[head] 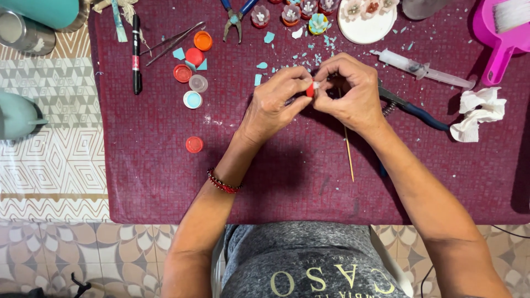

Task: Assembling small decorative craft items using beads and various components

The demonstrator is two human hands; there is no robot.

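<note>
Both hands meet over the middle of a maroon cloth mat (165,182). My left hand (276,102) pinches a small red bottle cap (310,89) between thumb and fingers. My right hand (350,91) closes on the same cap from the other side, fingertips pressing at its white filling. A red bead bracelet (222,182) circles my left wrist. Under my right hand lie dark blue-handled pliers (411,107) and a thin wooden skewer (349,154).
Loose red, orange and pale caps (191,72) lie left, beside tweezers (171,41) and a black marker (136,52). Far side: small pliers (234,19), finished flower caps (290,14), a white plate (367,25), a syringe (422,69). A pink dustpan (502,38) and crumpled tissue (477,113) sit right.
</note>
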